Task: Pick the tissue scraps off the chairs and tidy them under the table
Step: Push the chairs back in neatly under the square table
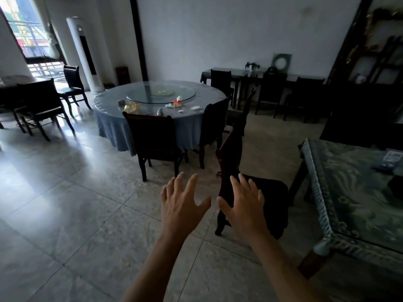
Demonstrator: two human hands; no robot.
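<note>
My left hand (182, 203) and my right hand (244, 205) are both held out in front of me, fingers spread, holding nothing. Just beyond my right hand stands a dark wooden chair (268, 192) with a black seat, pulled out beside a table with a patterned green cloth (322, 182). I see no tissue on its seat. Farther off is a round table (109, 125) with a blue cloth and a glass turntable; white tissue scraps (195, 108) lie on its top. Dark chairs (152, 136) stand around it.
More dark chairs (39, 103) stand at the left near a bright window. A white column-shaped unit (84, 55) stands behind the round table. A long dark sideboard (250, 75) with chairs lines the back wall. Pale tiled floor (76, 203) spreads left and in front.
</note>
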